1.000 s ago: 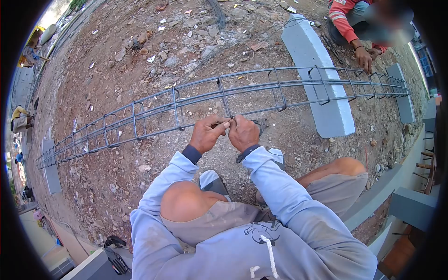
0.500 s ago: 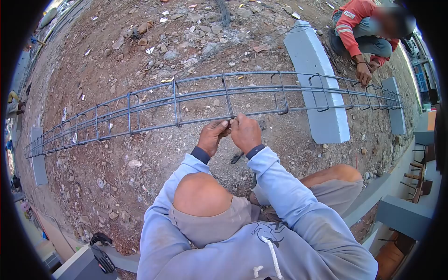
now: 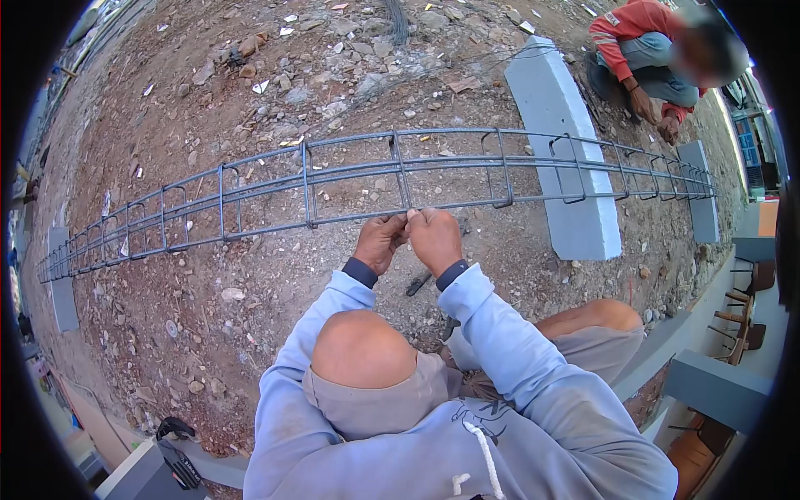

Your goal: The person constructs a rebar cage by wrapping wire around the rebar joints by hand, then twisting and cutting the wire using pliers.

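A long steel rebar cage [image 3: 307, 185] with square stirrups stretches across in front of me. At its near lower bar, close to where a stirrup meets it, my left hand [image 3: 381, 244] and my right hand [image 3: 435, 240] come together. Both are closed, with thumbs and fingers pinched at the bar. Whatever lies between the fingertips is too small and covered to make out. On the ground just below my right hand is a dark slim object [image 3: 418, 283], its kind unclear.
Light grey blocks, one large [image 3: 575, 212], one at the right end [image 3: 704, 208] and one at the left [image 3: 64, 302], lie along the cage. A co-worker [image 3: 633, 42] in red crouches at upper right. Wire strands [image 3: 398, 21] rest on stony dirt. A black strapped item [image 3: 179, 458] sits lower left.
My hands stay at the same stirrup, with fingers slightly shifted and closer together. The co-worker's hand has drawn back from the cage. The view has moved slightly.
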The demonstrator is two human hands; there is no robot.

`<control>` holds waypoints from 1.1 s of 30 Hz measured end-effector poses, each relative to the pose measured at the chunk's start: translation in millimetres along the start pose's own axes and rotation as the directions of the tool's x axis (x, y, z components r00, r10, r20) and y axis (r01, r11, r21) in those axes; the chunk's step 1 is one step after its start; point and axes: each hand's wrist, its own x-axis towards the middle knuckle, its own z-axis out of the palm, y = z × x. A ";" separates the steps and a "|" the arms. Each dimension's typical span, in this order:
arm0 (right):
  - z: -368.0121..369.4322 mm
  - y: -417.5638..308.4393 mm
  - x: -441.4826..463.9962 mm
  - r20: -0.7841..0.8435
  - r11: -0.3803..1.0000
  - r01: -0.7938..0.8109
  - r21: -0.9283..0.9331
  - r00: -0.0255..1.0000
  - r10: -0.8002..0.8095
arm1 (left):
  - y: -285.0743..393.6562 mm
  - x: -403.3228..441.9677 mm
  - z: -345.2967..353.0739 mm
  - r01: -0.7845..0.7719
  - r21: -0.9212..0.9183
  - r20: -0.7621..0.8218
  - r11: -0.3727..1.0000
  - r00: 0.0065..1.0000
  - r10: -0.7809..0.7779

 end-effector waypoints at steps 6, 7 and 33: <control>-4.0 -7.6 -5.8 -0.020 0.992 0.061 -0.112 0.998 -0.063 | 10.7 -6.5 -1.1 0.017 0.014 -0.040 1.000 0.999 -0.016; -4.7 -8.1 -5.5 -0.033 0.987 0.076 -0.141 0.996 -0.081 | 12.6 -5.9 0.5 0.029 0.034 -0.049 0.999 0.998 -0.027; 1.6 4.5 -5.0 -0.068 0.978 0.175 -0.114 0.981 -0.183 | 31.3 -10.4 32.3 -0.021 -0.100 -0.003 0.995 1.000 0.021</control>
